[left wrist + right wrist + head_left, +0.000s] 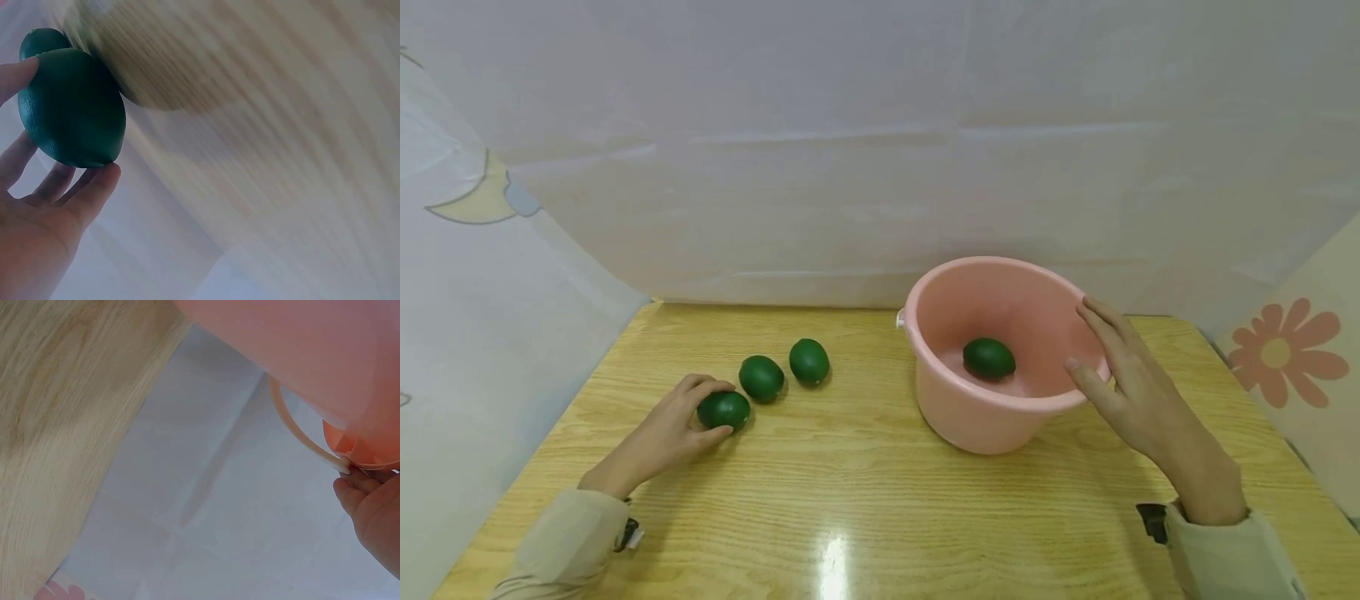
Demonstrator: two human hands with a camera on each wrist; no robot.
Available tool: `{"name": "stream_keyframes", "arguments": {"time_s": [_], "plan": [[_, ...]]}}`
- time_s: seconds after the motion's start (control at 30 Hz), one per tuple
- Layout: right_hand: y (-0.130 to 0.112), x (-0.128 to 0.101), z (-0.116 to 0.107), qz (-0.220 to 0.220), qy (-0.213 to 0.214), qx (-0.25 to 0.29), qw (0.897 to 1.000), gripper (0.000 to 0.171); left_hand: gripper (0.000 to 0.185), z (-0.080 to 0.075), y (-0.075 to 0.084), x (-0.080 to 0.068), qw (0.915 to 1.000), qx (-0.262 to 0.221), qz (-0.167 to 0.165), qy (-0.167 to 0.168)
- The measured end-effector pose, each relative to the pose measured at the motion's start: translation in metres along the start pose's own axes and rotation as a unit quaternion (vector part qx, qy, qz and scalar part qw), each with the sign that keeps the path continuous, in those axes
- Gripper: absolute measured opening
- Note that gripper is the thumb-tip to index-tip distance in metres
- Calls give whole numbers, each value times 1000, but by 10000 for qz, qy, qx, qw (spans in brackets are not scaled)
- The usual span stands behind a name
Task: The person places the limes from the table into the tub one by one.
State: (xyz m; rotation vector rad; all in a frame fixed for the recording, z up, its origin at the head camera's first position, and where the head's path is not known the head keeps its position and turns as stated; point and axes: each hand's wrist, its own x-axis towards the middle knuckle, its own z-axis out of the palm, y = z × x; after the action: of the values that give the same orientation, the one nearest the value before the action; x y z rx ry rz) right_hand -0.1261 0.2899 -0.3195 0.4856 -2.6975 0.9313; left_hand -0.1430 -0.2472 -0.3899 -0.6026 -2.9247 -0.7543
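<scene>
Three dark green egg-shaped fruits lie in a row on the wooden table (850, 483). My left hand (681, 421) grips the nearest green fruit (724, 409) between curled fingers and thumb; the left wrist view shows that same green fruit (72, 106) held in the fingertips (103, 178). Two more green fruits (762, 377) (808, 361) sit just beyond it. A pink plastic bucket (1000, 417) stands at the right with one green fruit (988, 357) inside. My right hand (1123, 375) rests with straight fingers on the bucket's right rim; its fingertips (353, 484) touch the bucket's handle (300, 434).
White sheeting walls close off the back and both sides of the table. A flower print (1277, 352) marks the right wall and a moon print (478, 200) the left. Bare wood lies between the fruits and the bucket.
</scene>
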Motion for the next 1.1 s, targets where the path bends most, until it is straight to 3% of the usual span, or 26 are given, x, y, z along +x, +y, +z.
{"name": "stream_keyframes", "arguments": {"time_s": [0.43,0.67,1.1], "plan": [[0,0,0,4,15,27,10000,68,55,3,-1,1,9995,-69,317,22],[0,0,0,-30,28,22,10000,68,56,3,-1,0,9996,-24,293,40],[0,0,0,-45,47,65,10000,67,55,2,-1,-2,9985,55,410,369]]}}
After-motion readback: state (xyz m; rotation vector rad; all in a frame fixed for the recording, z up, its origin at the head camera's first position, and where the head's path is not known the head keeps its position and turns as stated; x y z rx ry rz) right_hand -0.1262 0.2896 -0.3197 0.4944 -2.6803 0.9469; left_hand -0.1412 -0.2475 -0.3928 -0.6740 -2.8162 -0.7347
